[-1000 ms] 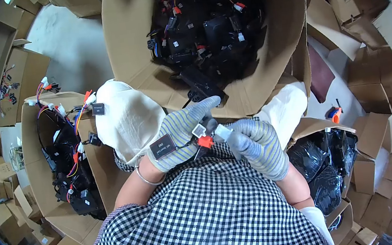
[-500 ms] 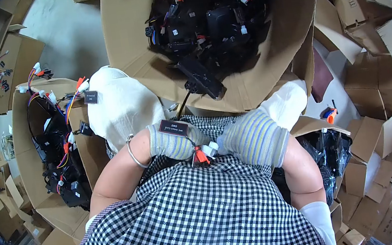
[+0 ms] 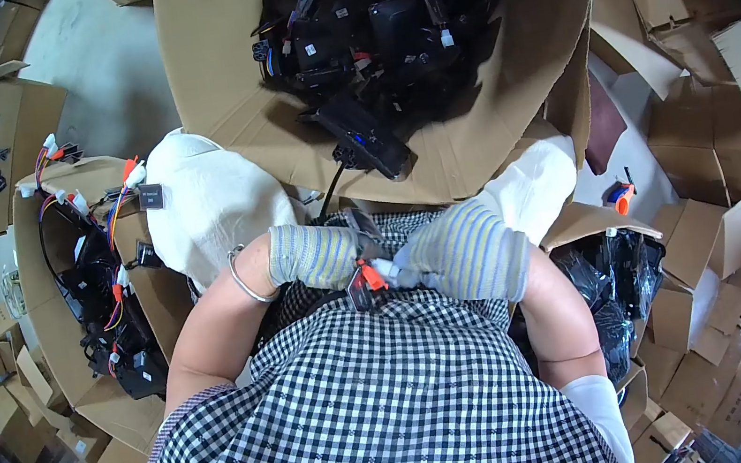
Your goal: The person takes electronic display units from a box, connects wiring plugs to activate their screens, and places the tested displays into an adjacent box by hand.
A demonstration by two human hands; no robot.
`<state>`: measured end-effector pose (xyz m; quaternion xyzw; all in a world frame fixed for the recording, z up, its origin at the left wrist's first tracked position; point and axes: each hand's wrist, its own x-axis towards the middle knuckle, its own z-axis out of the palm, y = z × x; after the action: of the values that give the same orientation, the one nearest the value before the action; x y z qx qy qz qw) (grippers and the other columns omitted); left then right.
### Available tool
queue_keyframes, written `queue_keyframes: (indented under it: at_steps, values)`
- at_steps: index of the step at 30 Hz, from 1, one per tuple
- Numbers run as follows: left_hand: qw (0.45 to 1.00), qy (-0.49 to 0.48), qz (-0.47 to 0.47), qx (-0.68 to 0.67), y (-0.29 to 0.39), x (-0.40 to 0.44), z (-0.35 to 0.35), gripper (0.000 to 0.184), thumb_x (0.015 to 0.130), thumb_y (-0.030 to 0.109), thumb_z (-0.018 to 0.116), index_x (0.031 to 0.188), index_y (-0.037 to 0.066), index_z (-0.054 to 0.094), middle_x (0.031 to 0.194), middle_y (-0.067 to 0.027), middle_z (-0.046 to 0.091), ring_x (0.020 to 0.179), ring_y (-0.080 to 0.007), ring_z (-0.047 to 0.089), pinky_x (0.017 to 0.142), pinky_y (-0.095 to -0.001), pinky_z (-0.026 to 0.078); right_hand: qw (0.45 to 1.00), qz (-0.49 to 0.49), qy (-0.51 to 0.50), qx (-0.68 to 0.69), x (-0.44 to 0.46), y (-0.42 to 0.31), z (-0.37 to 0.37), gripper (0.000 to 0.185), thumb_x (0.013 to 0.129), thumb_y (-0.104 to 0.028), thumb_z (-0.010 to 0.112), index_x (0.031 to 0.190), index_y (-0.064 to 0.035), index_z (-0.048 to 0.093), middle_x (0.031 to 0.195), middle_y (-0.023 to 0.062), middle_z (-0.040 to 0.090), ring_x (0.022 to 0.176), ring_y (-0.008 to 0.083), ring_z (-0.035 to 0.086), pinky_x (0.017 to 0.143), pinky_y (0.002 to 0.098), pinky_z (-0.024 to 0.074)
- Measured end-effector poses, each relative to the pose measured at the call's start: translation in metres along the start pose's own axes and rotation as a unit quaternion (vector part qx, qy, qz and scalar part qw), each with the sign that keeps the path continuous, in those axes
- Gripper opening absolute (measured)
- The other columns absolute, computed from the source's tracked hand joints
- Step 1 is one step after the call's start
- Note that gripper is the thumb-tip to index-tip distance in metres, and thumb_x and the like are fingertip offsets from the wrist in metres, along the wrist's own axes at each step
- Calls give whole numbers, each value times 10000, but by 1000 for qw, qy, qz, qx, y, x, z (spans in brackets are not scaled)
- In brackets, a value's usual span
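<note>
Both hands wear striped knit gloves and meet over my checkered apron (image 3: 375, 401). My left hand (image 3: 315, 254) is closed around the wiring, beside an orange-red connector (image 3: 370, 275) and a small dark tag (image 3: 359, 294). My right hand (image 3: 468, 254) pinches a white connector (image 3: 386, 270) just right of the orange-red one. Most fingertips are hidden or blurred. Above the hands, a black module (image 3: 364, 138) lies on the flap of the large carton (image 3: 230, 109), its black cable running down toward my lap.
Black modules with coloured wires (image 3: 404, 32) fill the large carton. A smaller carton (image 3: 45, 306) at the left holds more wired modules (image 3: 128, 360). At the right, a box holds plastic-wrapped black items (image 3: 610, 283). An orange tool (image 3: 620, 196) lies above it. Cardboard boxes (image 3: 708, 137) surround the area.
Both hands have drawn down toward my lap and closer together. The dark tag that lay on my left glove now hangs below the connectors. The view has shifted slightly.
</note>
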<state>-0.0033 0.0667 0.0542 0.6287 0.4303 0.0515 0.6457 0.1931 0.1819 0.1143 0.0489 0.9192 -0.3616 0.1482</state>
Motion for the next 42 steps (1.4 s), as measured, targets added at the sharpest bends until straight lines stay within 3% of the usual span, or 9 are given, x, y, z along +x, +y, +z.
queue_keyframes:
  at_steps: [5,15,22,24,28,32,36,40,42]
  values:
    - [993,1,56,100,-8,0,2,206,713,65,637,912,19,617,659,-137,606,597,-300,568,581,-375,453,998,-54,17,28,14,13,21,149,705,-131,580,817,-118,678,706,86,645,629,290,619,533,376,473]
    - [999,33,35,-19,4,-5,1,142,712,90,637,832,20,608,682,-121,598,623,-271,555,592,-359,433,997,7,41,66,15,18,27,188,799,-254,643,899,-107,707,822,77,689,752,244,658,683,322,521]
    - [998,27,54,-23,-19,-2,3,119,744,96,609,832,16,599,680,-117,605,596,-249,541,571,-348,425,992,-61,88,61,24,29,34,122,796,-209,563,858,-146,647,681,75,622,615,272,607,534,365,471]
    - [996,42,63,-42,-21,-8,3,207,737,93,612,927,11,615,790,-109,641,667,-214,574,613,-320,447,996,-19,63,68,25,34,17,124,811,-205,548,865,-155,647,681,77,616,641,277,611,544,366,475]
    - [921,122,84,-359,-3,-22,-13,419,770,113,636,1164,-17,576,1080,-77,631,891,-123,589,764,-230,459,905,198,334,-173,58,103,-30,176,872,-226,502,889,-125,646,750,107,639,770,311,626,636,388,491]
    - [882,263,84,-382,-5,-20,-11,427,780,204,701,1143,4,600,968,-38,652,893,-109,581,807,-228,452,803,446,377,122,128,261,-41,414,858,-440,538,861,-48,672,918,167,665,912,346,609,767,405,471]
    - [883,262,24,-389,-6,-12,-8,371,794,101,656,1156,36,606,901,40,617,788,-55,537,762,-211,446,785,390,386,287,148,269,-38,441,832,-501,512,783,-106,701,924,157,667,911,322,618,830,391,436]
    - [898,284,28,-335,-20,-10,-2,311,844,87,627,1149,36,605,1018,-17,644,914,-109,577,842,-259,463,813,433,378,89,130,215,-50,346,860,-382,529,778,-88,690,893,139,651,867,320,618,805,401,458]
    - [899,311,57,-304,-18,-10,-3,325,838,92,636,1156,37,600,974,-10,644,885,-102,574,815,-260,469,803,252,492,223,114,185,-42,247,874,-260,553,750,-84,672,844,153,638,788,306,609,739,395,465]
